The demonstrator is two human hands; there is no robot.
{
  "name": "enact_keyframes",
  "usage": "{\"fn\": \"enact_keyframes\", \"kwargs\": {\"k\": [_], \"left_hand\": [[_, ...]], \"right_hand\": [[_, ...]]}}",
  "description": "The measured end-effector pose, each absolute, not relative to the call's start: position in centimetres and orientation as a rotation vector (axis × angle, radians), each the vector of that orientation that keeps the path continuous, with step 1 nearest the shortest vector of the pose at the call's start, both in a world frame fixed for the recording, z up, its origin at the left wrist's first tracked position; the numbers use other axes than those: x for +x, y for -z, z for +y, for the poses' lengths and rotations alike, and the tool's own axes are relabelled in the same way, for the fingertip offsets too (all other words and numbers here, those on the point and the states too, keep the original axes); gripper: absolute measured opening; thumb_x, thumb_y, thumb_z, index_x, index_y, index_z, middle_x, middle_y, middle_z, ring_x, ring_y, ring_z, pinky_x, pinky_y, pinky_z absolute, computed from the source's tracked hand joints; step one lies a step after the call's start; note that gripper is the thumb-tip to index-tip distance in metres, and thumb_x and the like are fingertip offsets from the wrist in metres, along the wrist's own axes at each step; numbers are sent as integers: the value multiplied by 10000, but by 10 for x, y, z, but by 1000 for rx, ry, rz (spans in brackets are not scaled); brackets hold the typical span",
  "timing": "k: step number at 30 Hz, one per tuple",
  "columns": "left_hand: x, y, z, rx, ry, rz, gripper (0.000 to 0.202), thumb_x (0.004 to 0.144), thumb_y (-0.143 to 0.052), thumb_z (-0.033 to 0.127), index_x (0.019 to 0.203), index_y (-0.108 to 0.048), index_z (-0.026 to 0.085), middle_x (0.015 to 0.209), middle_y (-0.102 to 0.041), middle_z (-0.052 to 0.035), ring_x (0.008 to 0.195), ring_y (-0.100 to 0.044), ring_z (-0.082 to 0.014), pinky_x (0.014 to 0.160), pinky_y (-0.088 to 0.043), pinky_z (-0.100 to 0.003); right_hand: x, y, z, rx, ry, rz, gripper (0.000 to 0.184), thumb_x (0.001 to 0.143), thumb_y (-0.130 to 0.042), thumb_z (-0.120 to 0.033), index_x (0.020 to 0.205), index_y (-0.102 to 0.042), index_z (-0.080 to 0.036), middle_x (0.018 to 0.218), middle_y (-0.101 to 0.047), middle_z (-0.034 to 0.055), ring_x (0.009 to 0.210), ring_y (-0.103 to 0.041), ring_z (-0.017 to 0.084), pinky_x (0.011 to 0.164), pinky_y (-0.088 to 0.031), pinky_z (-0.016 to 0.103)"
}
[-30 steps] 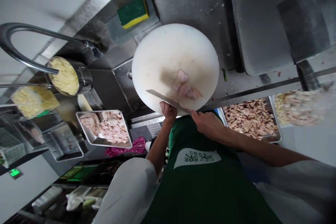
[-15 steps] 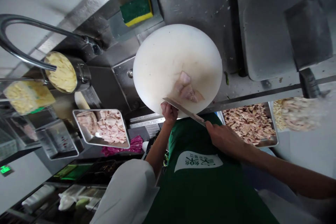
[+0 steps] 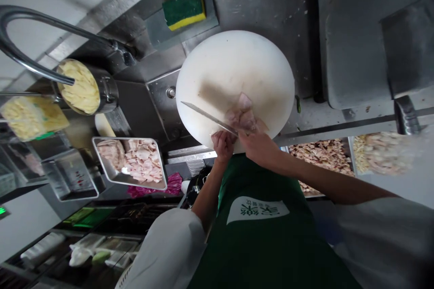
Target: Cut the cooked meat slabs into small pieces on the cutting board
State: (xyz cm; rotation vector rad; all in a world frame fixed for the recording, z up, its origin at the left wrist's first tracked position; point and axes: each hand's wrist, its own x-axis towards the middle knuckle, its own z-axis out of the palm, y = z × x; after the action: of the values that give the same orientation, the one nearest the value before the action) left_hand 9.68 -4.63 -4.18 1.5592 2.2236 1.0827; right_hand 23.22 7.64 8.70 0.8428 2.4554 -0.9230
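Note:
A round white cutting board (image 3: 233, 61) lies on the steel counter with a small pile of pale raw meat pieces (image 3: 244, 116) near its front edge. My right hand (image 3: 258, 146) is closed on the handle of a long knife (image 3: 206, 116). Its blade lies low across the board, pointing left, right beside the meat. My left hand (image 3: 222, 143) is curled at the board's near rim, just under the blade and next to my right hand. What its fingers hold is hidden. I wear a green apron (image 3: 264, 226).
A steel tray of sliced pale meat (image 3: 130, 162) sits lower left. A pot (image 3: 83, 86) and a tub (image 3: 32, 117) hold yellow strips under a curved tap (image 3: 40, 20). A green-yellow sponge (image 3: 185, 8) lies behind the board. Trays of chopped meat (image 3: 325, 153) sit right, below a grey machine (image 3: 376, 31).
Half a second ago my right hand had drawn the knife back to the right, off the board's edge. Now hand and blade have moved left again, against the meat. My left hand stayed.

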Motion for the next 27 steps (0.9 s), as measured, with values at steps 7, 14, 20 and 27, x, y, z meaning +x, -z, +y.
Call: {"fn": "enact_keyframes", "kwargs": {"k": [7,14,20,27], "left_hand": [[95,47,-49,1617,-1111,2232,322,959,-446,393,750,-579,188,749,-549,-71,803,-512,-209,780,-424,-392],[95,45,-48,1643,-1046,2254,281,962,-430,373,865,-609,180,832,-586,-91,872,-552,-223,810,-442,-408],[94,46,-50,1674,-1094,2245,222,961,-453,323,897,-614,185,872,-599,-93,907,-576,-219,801,-463,-393],[94,46,-47,1698,-1099,2272,260,986,-410,336,932,-613,184,897,-611,-97,929,-588,-205,801,-483,-384]], "right_hand": [[279,-102,39,791,962,2262,344,913,-346,-73,1221,-494,-102,889,-715,143,801,-707,251,642,-449,293],[314,-114,28,812,990,2086,307,901,-358,-54,1162,-505,-122,820,-708,114,739,-704,244,592,-406,287],[303,-105,32,812,977,2182,298,915,-354,-62,1171,-497,-114,855,-713,132,799,-712,253,612,-411,290],[302,-103,32,798,994,2127,288,905,-334,-49,1111,-524,-117,793,-710,118,743,-709,262,596,-423,301]]}}
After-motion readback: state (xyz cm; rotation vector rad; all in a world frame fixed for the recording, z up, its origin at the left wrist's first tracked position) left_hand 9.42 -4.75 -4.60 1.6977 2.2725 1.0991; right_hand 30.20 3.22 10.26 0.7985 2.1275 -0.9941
